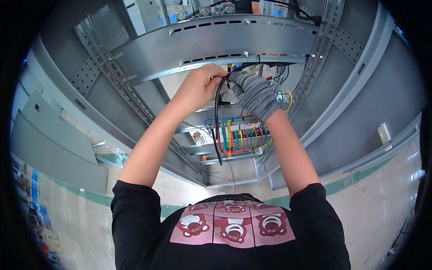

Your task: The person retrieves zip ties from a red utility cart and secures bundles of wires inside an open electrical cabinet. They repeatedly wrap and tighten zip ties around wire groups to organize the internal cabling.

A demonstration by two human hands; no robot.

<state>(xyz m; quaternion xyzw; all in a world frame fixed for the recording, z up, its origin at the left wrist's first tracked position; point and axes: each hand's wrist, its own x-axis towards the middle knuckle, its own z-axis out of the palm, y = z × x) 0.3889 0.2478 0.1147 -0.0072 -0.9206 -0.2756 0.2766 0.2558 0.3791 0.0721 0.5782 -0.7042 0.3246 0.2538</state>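
A black cable [218, 121] hangs in a loose loop from just under the slotted metal crossbar [216, 42] of an open grey cabinet [373, 103], its free end dangling in front of the rows of coloured wires [238, 137] lower in the frame. The upper end of the cable is pinched between the two hands, which meet at the crossbar's lower edge.

The bare left hand [200, 85] is raised overhead, wrist bent, fingers curled in a closed grip on the cable's top. The right hand [253, 92], in a grey knit glove, presses in from the other side, its fingers folded around the same spot, touching the left fingertips. Both forearms climb steeply from black short sleeves, elbows spread, forming a narrow arch.

Perforated mounting rails [119, 76] run diagonally on the left and right, closing in on the hands from both sides. The crossbar sits directly above the knuckles, with little room upward. Below the hands, the cabinet interior opens toward the wiring, and beyond the frame lies pale floor [382, 211] with a green stripe.
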